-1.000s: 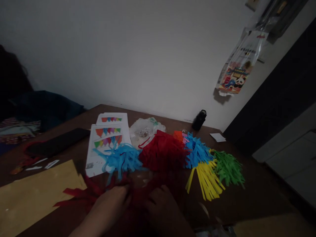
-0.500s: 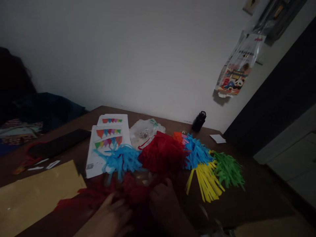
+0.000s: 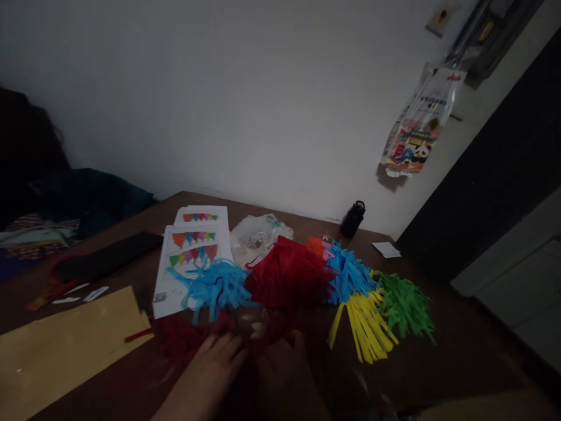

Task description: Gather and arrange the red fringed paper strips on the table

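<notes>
My left hand [image 3: 214, 363] and my right hand [image 3: 283, 374] lie close together at the near edge of the brown table [image 3: 447, 362], both pressing on a dark red fringed paper tassel [image 3: 184, 342]. Whether either hand grips the paper is unclear in the dim light. Beyond them lie more fringed paper bundles: light blue [image 3: 214, 286], red [image 3: 287, 272], blue [image 3: 348, 272], yellow [image 3: 366, 324] and green [image 3: 403, 304].
White instruction sheets [image 3: 193, 240] with coloured bunting pictures lie at the back left beside a clear plastic bag [image 3: 256, 237]. A yellow paper sheet [image 3: 61, 345] lies near left, a black flat object [image 3: 105, 254] beyond it. A black bottle [image 3: 353, 219] stands by the wall.
The red tassel has been drawn together under my hands; its strips no longer spread far left. My left hand moved slightly forward and right, next to my right hand.
</notes>
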Demonstrator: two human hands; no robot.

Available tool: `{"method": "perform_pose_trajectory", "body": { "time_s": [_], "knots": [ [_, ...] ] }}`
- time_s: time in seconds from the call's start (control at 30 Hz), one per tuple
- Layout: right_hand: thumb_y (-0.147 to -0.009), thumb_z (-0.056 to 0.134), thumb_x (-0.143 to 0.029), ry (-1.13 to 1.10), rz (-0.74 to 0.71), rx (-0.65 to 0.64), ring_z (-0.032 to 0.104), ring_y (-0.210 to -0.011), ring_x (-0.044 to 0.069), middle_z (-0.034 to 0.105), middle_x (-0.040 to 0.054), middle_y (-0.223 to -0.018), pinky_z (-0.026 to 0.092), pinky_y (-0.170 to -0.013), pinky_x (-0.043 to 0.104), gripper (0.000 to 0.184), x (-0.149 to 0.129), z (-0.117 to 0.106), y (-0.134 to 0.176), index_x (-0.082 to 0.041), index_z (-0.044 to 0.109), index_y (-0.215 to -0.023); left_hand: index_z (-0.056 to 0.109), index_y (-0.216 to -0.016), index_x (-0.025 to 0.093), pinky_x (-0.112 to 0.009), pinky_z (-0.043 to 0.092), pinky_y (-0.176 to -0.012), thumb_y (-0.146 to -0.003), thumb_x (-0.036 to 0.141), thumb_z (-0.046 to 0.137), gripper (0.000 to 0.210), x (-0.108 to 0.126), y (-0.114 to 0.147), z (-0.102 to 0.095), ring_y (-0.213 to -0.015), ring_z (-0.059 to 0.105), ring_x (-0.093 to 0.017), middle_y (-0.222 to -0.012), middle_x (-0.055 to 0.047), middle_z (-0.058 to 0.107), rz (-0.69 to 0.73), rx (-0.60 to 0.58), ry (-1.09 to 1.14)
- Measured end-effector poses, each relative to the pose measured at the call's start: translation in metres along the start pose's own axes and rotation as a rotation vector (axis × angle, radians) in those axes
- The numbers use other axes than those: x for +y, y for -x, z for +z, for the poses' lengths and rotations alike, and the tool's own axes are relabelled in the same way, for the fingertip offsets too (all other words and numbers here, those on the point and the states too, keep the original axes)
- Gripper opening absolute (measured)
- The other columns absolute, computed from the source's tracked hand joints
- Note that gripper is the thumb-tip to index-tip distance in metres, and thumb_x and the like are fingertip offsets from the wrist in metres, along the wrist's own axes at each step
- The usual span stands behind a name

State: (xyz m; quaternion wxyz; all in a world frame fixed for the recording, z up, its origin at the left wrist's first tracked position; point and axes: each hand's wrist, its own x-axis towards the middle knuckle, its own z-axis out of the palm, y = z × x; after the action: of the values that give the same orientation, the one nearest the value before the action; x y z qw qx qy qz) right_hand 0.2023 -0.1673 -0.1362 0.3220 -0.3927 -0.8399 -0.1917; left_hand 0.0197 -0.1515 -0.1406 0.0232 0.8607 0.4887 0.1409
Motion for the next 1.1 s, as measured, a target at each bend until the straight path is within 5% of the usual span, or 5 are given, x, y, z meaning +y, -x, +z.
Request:
{"method": "perform_pose_trajectory", "body": {
  "time_s": [0.23,0.57,0.73,0.93,1.1],
  "knots": [
    [-0.092,0.059,-0.021,0.008,-0.102,-0.041,0.051,-0.069,0.019,0.058,-0.0009,-0.068,0.035,-0.092,0.047,0.019,0.004,0.024,0.021,-0.019,0.055,-0.074,0.075,-0.092,0.026,-0.038,0.046,-0.084,-0.081,0.006,0.058,0.029,-0.022,0.021,0.023,-0.094,0.071,-0.025,-0.101,-0.003,0.079,0.036,0.016,-0.08],
    [-0.094,0.058,-0.017,0.103,0.336,-0.648,0.059,-0.106,0.032,0.069,0.0107,-0.104,0.043,-0.094,0.061,0.013,0.011,0.009,-0.003,-0.017,0.072,-0.095,0.074,-0.106,0.02,-0.052,0.045,-0.092,-0.095,0.016,0.037,0.039,-0.018,0.004,-0.013,-0.12,0.063,-0.034,-0.126,-0.015,0.071,-0.277,-0.184,-0.078],
    [-0.084,0.072,-0.017,0.132,0.446,-0.467,0.062,-0.101,0.033,0.07,0.0119,-0.104,0.044,-0.091,0.062,0.01,0.009,0.012,-0.009,-0.017,0.072,-0.094,0.075,-0.102,0.019,-0.053,0.047,-0.084,-0.089,0.014,0.04,0.038,-0.012,-0.005,-0.017,-0.115,0.065,-0.036,-0.124,-0.017,0.071,-0.263,-0.183,-0.093],
    [-0.086,0.075,-0.027,-0.046,-0.056,-0.205,0.06,-0.083,0.02,0.068,-0.0023,-0.081,0.038,-0.096,0.047,0.014,0.006,0.017,-0.007,-0.02,0.063,-0.087,0.074,-0.104,0.017,-0.054,0.047,-0.083,-0.089,0.013,0.04,0.037,-0.012,-0.002,-0.018,-0.113,0.066,-0.037,-0.125,-0.019,0.07,-0.273,-0.153,-0.106],
    [-0.089,0.067,-0.021,-0.003,-0.152,-0.164,0.052,-0.064,0.016,0.06,-0.0023,-0.061,0.038,-0.086,0.042,0.023,0.008,0.022,-0.01,-0.019,0.058,-0.068,0.069,-0.112,0.024,-0.051,0.037,-0.096,-0.086,0.015,0.051,0.033,-0.017,0.009,-0.009,-0.116,0.059,-0.033,-0.122,-0.011,0.07,-0.096,0.065,-0.075]
  ]
}}
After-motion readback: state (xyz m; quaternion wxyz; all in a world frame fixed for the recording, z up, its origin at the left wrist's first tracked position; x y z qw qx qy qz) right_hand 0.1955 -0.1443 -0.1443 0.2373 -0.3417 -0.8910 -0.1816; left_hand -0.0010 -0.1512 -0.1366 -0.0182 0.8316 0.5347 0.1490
